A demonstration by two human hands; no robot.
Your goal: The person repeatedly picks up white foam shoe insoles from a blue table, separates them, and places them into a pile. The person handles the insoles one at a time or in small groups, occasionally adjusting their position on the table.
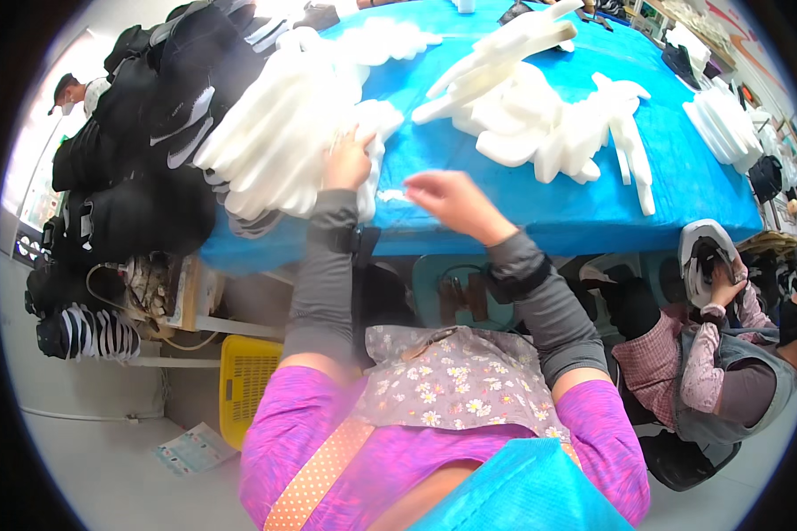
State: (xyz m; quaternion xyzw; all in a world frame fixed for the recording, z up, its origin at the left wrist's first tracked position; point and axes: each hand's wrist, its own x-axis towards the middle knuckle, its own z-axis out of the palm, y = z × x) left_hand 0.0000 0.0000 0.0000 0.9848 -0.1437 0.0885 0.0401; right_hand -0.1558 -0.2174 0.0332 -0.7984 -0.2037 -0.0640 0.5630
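A big pile of long, white, foam-like pieces [270, 133] lies on the left of the blue-covered table [407, 226]. At its right edge my left hand [347, 166] grips one of the white pieces, with part of the fingers hidden among them. To the right, my right hand [456, 202] hovers over the blue cover, slightly blurred. Its fingers point left, loosely bent, and nothing shows in them. A small white scrap [394, 195] lies just left of those fingertips. Farther right is a looser heap of similar white pieces [540, 119].
Black shoe-like items [150, 115] are stacked high at the left. Below the table stands a yellow crate [246, 380]. On the right a seated person [726, 372] handles a grey and white shoe [704, 257]. Another white stack [722, 124] sits at the far right.
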